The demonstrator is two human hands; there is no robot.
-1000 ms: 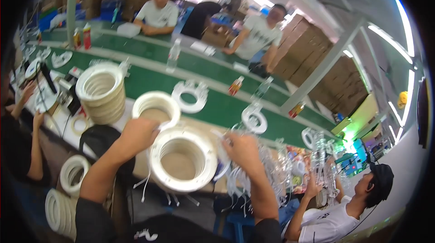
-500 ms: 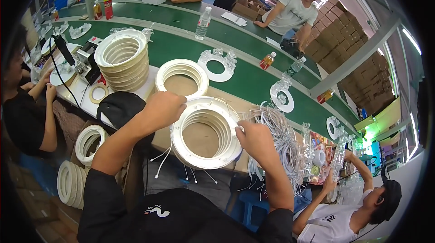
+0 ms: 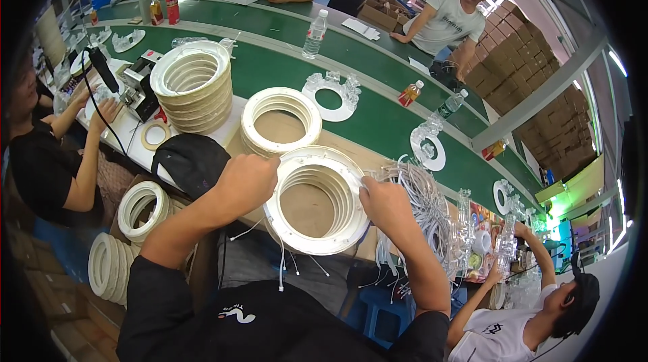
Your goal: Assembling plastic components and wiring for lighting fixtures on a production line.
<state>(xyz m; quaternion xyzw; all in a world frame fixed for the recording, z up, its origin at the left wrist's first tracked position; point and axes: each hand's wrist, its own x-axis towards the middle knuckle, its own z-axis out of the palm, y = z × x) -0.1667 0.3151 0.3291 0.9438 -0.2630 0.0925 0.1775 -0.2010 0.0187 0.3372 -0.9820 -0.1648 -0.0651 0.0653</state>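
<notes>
In front of me stands a short stack of white plastic rings (image 3: 272, 205) with wires hanging below its front edge. My left hand (image 3: 246, 180) is closed at the upper left rim of the top ring. My right hand (image 3: 386, 203) pinches the same rim on the right, thumb and fingertips against its edge. One wire with a white connector end hangs over the near left side of the rim. Just behind sits another short stack of rings (image 3: 263, 145), and a taller ring stack (image 3: 197, 107) rises to the left.
A black cap (image 3: 191, 163) lies beside my left forearm, near a tape roll (image 3: 156, 134). Bundled white cables (image 3: 428, 210) are heaped right of my right hand. More rings (image 3: 108, 267) fill boxes at lower left. Co-workers sit left, right and across the green belt (image 3: 378, 129).
The whole view has shifted slightly, with things appearing further right. A wire now hangs over the near left rim. Both hands stay on the ring. The left co-worker's hands have moved.
</notes>
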